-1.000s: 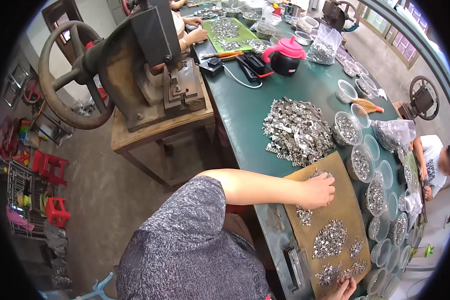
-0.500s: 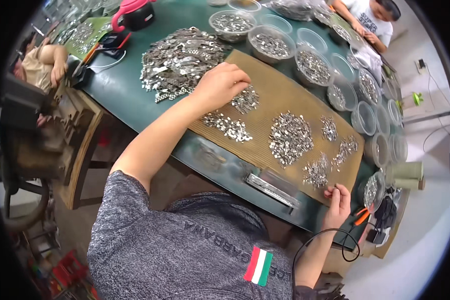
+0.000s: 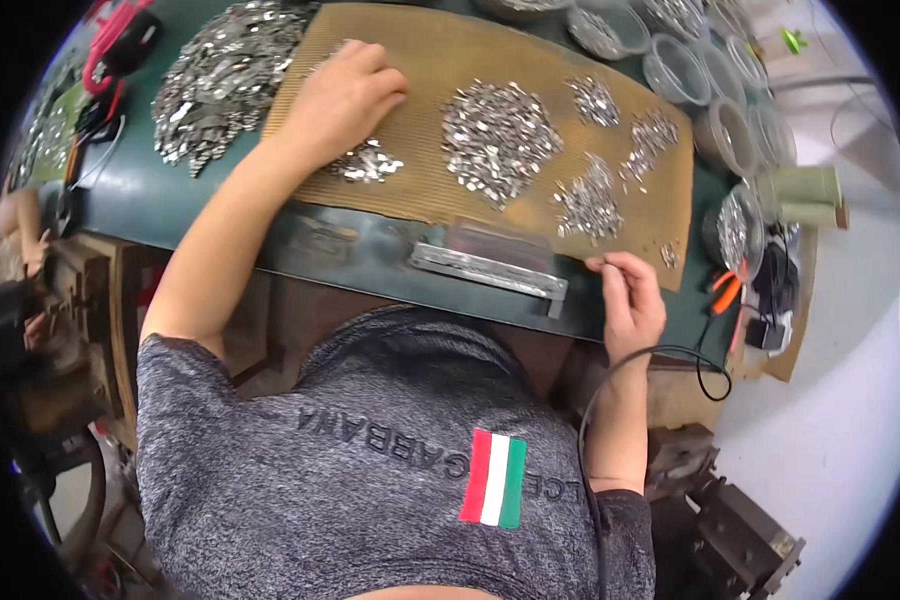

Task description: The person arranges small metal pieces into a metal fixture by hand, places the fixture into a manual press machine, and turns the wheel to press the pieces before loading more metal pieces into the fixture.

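My left hand (image 3: 342,105) is over the left part of a ribbed brown cardboard sheet (image 3: 420,50), its fingers curled together, fingertips downward. It partly covers small shiny metal pieces; a small heap of them (image 3: 367,162) shows beside the wrist. My right hand (image 3: 634,305) is at the table's front edge, thumb and forefinger pinched together. Whatever lies in either grip is too small or hidden to name. Left of the right fingertips, a long metal channel (image 3: 490,270) lies along the edge. A large heap of metal pieces (image 3: 500,140) spreads between the hands.
Smaller heaps of metal bits (image 3: 590,203) lie on the cardboard's right part. A big pile of linked metal strips (image 3: 230,80) is at left. Clear plastic tubs (image 3: 676,70) line the far right. Orange-handled pliers (image 3: 727,290) and a black cable (image 3: 660,350) are near my right hand.
The view has tilted downward, so the table sits higher in the picture. My right hand has come closer to the metal channel's end. My left hand stays over the cardboard's left side.
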Tool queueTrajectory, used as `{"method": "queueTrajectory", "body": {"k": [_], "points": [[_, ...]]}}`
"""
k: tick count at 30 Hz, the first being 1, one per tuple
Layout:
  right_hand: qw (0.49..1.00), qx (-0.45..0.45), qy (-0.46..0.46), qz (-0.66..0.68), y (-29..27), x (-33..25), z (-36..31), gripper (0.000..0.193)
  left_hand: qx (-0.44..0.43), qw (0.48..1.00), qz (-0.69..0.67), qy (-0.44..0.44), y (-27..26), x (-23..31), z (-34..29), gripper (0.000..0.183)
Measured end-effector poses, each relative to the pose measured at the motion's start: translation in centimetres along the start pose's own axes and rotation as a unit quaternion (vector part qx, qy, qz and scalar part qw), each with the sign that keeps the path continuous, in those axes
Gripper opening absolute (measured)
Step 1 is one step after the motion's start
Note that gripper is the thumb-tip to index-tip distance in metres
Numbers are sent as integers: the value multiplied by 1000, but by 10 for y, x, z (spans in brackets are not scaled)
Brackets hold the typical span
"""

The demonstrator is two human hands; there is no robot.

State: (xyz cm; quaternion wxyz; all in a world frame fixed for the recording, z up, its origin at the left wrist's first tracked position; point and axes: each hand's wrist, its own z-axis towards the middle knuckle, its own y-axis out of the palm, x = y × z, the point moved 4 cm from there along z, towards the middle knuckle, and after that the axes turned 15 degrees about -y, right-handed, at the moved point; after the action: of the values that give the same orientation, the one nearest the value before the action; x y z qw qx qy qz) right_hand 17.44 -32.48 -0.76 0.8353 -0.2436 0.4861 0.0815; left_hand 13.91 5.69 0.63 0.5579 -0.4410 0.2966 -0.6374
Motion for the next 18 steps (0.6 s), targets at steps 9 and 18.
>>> {"method": "queueTrajectory", "body": {"k": [9,18], "points": [[989,-79,-112,-58,18,-20,-8,13,-24,963,-192,-188,-9,3,-5,13],[985,-80,-125,-88,37,-27,-13,14,-58,924,-307,-220,-17,35,-33,13]]}}
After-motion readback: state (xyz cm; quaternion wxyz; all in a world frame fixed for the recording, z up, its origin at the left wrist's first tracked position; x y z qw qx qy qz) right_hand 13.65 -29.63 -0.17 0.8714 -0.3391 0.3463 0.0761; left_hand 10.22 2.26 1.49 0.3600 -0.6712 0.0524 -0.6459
